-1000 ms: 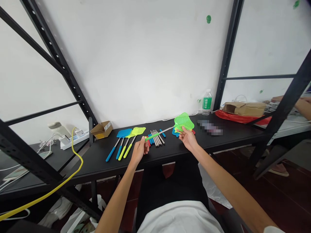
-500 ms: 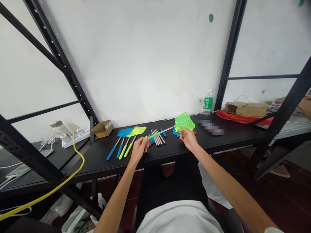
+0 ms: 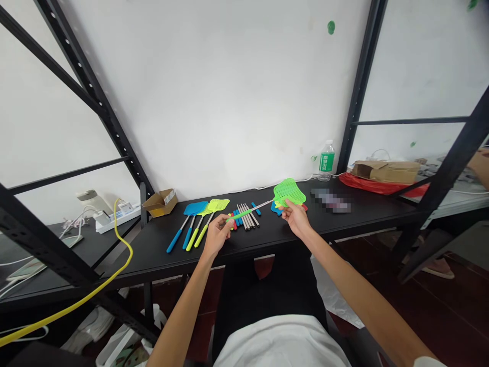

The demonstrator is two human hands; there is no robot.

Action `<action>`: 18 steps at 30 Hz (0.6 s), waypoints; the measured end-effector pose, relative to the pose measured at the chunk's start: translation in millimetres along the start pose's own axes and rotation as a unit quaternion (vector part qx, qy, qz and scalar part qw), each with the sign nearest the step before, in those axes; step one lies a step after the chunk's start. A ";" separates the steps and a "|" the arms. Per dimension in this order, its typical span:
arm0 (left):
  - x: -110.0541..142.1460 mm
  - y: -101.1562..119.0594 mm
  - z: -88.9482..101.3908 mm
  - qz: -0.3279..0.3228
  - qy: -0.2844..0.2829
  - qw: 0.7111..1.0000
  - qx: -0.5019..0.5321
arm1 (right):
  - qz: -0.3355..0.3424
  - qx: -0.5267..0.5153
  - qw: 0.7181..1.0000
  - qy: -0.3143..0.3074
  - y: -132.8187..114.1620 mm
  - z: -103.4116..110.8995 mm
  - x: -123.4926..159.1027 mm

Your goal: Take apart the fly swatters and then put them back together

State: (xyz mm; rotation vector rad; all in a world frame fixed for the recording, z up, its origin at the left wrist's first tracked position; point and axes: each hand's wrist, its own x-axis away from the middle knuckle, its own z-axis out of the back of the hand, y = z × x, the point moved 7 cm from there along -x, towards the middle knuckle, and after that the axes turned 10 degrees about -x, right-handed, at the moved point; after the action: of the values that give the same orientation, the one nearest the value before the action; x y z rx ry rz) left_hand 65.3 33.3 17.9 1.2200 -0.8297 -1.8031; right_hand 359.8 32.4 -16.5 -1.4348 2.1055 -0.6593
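A green fly swatter [image 3: 289, 189] with a metal rod is held across the front of me above the table. My left hand [image 3: 218, 234] is closed round the end of its green handle. My right hand [image 3: 296, 216] pinches it at the base of the perforated head. Below it lie several metal rods [image 3: 248, 216] and loose blue and red handles [image 3: 237, 219]. Beneath my right hand, blue, yellow and red swatter heads [image 3: 275, 208] are partly hidden. To the left lie blue swatters [image 3: 176, 239] and yellow-green swatters [image 3: 203, 234] in a row.
On the black table [image 3: 153, 255] stand an opened cardboard box [image 3: 160, 203] at left and a water bottle [image 3: 326, 162] at back right. A blurred item [image 3: 331, 200] lies nearby. A yellow cable [image 3: 128, 260] hangs by the left rack post. Another person's hand [image 3: 479, 165] shows at far right.
My left hand has shifted slightly on the handle end. The swatter stays between both hands, and the table items stay where they were.
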 end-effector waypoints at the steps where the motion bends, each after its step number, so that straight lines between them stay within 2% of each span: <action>1: -0.1 -0.6 0.7 0.002 0.002 1.000 0.000 | 0.001 0.005 1.000 0.000 -0.3 -0.3 0.4; 12: 0.5 -3.0 0.4 0.009 0.006 0.999 0.041 | -0.021 0.042 0.999 -0.019 4.3 -6.1 4.5; 18: 2.6 -1.0 -2.2 0.038 -0.002 0.998 0.041 | -0.034 0.047 0.998 -0.040 4.5 -10.7 6.0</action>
State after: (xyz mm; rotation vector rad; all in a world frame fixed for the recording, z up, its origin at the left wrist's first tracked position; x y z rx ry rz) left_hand 66.5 31.4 15.2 1.2204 -0.9494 -1.7256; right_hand 347.8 29.4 -12.1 -1.4609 1.9466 -0.7059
